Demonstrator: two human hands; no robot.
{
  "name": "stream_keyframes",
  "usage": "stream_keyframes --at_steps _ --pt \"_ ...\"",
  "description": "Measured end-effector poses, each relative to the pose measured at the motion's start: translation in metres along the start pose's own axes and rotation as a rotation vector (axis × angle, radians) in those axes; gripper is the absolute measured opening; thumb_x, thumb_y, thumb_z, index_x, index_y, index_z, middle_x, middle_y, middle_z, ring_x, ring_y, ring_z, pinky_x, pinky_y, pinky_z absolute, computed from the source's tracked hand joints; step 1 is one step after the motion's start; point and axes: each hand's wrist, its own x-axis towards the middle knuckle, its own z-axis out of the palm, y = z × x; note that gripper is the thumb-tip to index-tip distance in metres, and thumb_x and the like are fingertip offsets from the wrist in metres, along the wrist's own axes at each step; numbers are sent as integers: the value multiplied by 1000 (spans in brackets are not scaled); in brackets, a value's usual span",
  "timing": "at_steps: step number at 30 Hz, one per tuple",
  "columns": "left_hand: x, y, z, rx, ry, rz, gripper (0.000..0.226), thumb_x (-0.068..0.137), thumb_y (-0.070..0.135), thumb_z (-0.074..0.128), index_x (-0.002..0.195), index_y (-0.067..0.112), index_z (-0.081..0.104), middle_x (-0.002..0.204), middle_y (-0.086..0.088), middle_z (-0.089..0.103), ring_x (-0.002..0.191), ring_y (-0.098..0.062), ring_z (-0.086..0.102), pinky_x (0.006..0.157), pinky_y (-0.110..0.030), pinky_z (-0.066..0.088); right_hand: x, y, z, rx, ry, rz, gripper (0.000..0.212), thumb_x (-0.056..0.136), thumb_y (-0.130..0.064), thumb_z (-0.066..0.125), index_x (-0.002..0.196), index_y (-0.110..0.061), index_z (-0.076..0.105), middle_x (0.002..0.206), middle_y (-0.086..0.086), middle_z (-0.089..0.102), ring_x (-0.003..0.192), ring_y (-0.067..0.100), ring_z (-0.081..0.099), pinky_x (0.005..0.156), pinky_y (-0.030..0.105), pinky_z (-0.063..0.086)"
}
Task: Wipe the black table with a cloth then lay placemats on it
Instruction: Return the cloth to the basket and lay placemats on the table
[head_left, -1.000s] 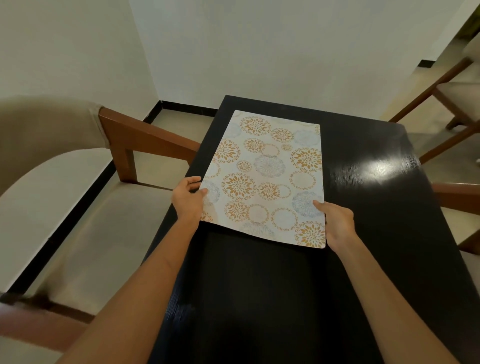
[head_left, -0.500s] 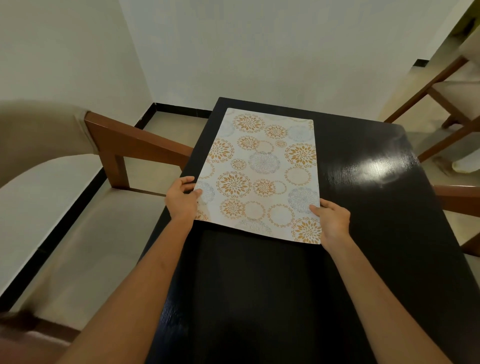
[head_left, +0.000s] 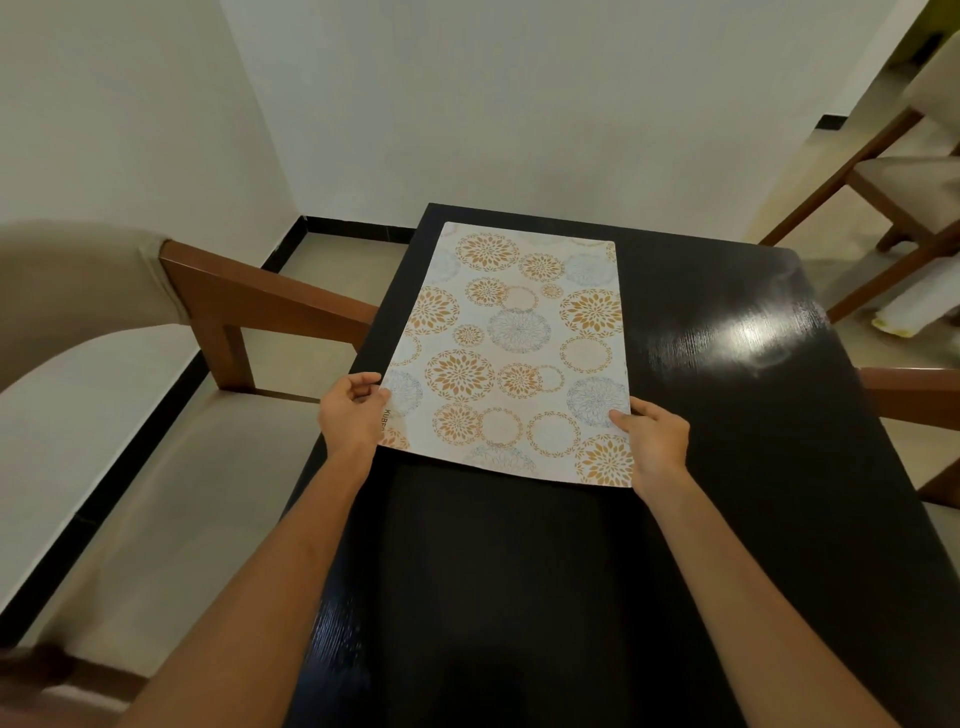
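Observation:
A white placemat (head_left: 519, 343) printed with orange and blue-grey flower rings lies on the far left part of the glossy black table (head_left: 753, 415), its long side running away from me. My left hand (head_left: 350, 415) pinches the mat's near left edge, fingers curled round it. My right hand (head_left: 655, 439) grips the near right corner, thumb on top. The mat's near edge is slightly lifted off the table. No cloth is in view.
A beige cushioned chair with brown wooden arms (head_left: 260, 306) stands close against the table's left side. Another wooden chair (head_left: 893, 197) stands at the far right, a wooden arm (head_left: 914, 389) by the table's right edge. White walls close off the far end.
Both hands have kept their hold on the placemat. The mat has shifted slightly towards the table's far left corner, and the view has tilted a little.

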Motion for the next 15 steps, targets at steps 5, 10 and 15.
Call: stream_keyframes --at_steps 5,10,15 --pt "-1 1 1 -26 3 -6 23 87 13 67 109 12 62 102 -3 64 90 -15 61 66 -23 50 6 -3 2 -50 44 -12 30 88 -5 67 113 -18 57 109 12 65 89 25 69 78 46 59" --pt "0 -1 -1 -35 -26 6 21 89 10 63 110 14 61 104 -4 63 92 -18 63 71 -30 53 10 -4 4 -55 66 -16 24 87 -3 67 104 -17 57 107 12 65 88 26 69 78 47 59" --pt "-1 -2 0 -3 -29 31 20 88 9 64 108 14 62 102 -5 64 90 -18 63 69 -30 54 12 -8 5 -104 113 -42 25 86 -4 69 107 -14 61 105 10 65 88 24 68 77 42 59"
